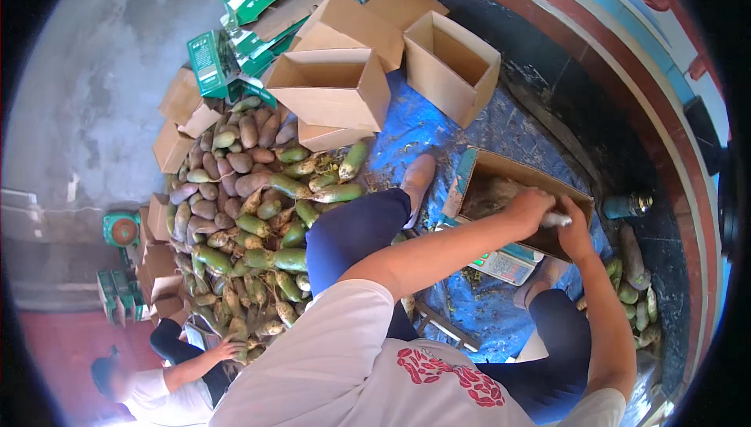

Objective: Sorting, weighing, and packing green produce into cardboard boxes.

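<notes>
An open carton point(512, 169) of brown cardboard, with a teal outer side, holds crumpled, semi-transparent material point(494, 195) that looks like plastic film; what lies under it cannot be made out. The left hand point(533, 206) and right hand point(576, 229) are close together over the carton's opening, fingers curled, with a small whitish piece point(556, 220) between them; which one grips it, I cannot tell.

A digital scale point(504, 267) shows from under the carton's near edge, its keypad facing up. Above and left of the carton, two open-topped plain boxes point(336, 98) point(461, 75) show bare inner walls. Further off that way stand green-and-white cartons point(211, 63) bearing pale printing too small to read. Left of the carton, beyond the person's knee, lies a large heap of green radishes point(289, 260) and brownish-purple roots point(249, 131), with a co-worker's hand point(229, 349) on its near edge. A blue tarp point(407, 122) runs beneath the carton. Just right of it is a teal cylinder point(618, 207), with more vegetables point(632, 259) nearer the person.
</notes>
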A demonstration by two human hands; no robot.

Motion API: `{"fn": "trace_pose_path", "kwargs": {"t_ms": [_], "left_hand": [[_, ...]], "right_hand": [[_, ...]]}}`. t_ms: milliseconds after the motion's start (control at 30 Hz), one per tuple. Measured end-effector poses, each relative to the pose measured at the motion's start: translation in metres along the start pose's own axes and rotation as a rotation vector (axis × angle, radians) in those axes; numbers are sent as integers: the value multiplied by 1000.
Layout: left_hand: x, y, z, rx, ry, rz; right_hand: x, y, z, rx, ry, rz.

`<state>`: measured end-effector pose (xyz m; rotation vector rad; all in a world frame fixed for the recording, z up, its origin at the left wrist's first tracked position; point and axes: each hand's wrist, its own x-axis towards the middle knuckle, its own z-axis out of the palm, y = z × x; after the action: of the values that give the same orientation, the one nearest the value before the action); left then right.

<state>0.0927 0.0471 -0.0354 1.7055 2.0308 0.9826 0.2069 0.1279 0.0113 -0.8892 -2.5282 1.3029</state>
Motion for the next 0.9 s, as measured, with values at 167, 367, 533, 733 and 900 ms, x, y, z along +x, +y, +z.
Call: {"fn": "trace_pose_path", "kwargs": {"t_ms": [167, 367, 533, 733, 900], "left_hand": [[1, 6, -6, 161, 53, 188], [9, 7, -14, 289, 94, 419], [10, 4, -13, 218, 160, 408], [10, 0, -27, 373, 74, 335], [-3, -2, -36, 347, -217, 176]], "right_hand": [[4, 35, 7, 289, -203, 50], [18, 37, 8, 117, 13, -28], [20, 60, 20, 367, 6, 66], [19, 45, 8, 36, -82, -17], [15, 40, 14, -441, -70, -157]]}}
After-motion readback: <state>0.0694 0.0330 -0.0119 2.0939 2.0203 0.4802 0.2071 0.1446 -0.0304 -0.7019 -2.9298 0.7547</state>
